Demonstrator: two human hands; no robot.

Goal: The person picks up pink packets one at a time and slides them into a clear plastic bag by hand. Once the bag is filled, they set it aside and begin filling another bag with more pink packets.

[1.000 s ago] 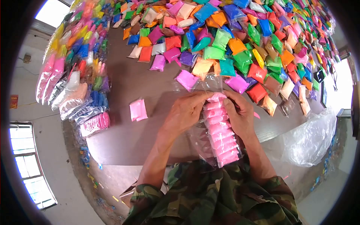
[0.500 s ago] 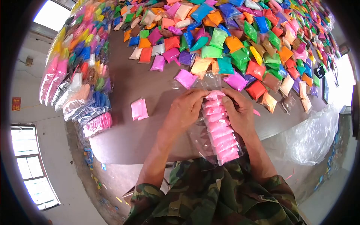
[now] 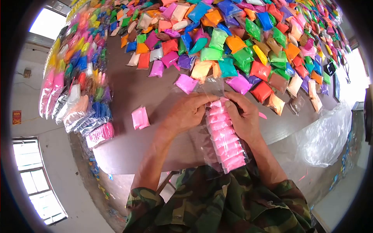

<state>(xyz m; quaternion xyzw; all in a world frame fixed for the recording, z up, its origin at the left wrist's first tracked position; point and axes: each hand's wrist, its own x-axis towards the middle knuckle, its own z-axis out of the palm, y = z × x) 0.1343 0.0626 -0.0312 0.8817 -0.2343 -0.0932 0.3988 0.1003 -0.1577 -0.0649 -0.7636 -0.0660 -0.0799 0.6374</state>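
A clear plastic bag (image 3: 208, 150) holds a neat stack of pink clay-like packets (image 3: 226, 144), tilted in front of my chest over the table's near edge. My left hand (image 3: 189, 112) is closed at the bag's upper left, its index finger reaching to the top packet. From the right side, my right hand (image 3: 244, 118) grips the upper end of the bag, thumb lying along the top packets. The bag's loose open end (image 3: 213, 84) sticks out beyond my fingers. To the left on the table lies a pink double packet (image 3: 140, 117), apart from my hands.
Many colourful packets (image 3: 241, 42) heap across the far side of the brown table (image 3: 112, 155). Filled bags (image 3: 74, 77) are stacked along the left edge, beside a pink bundle (image 3: 100, 134). A large crumpled clear plastic sheet (image 3: 326, 136) hangs at the right.
The whole view has shifted slightly. My hands keep their hold on the bag at its upper end, with the fingers only a little moved. The packets on the table stay as they were.
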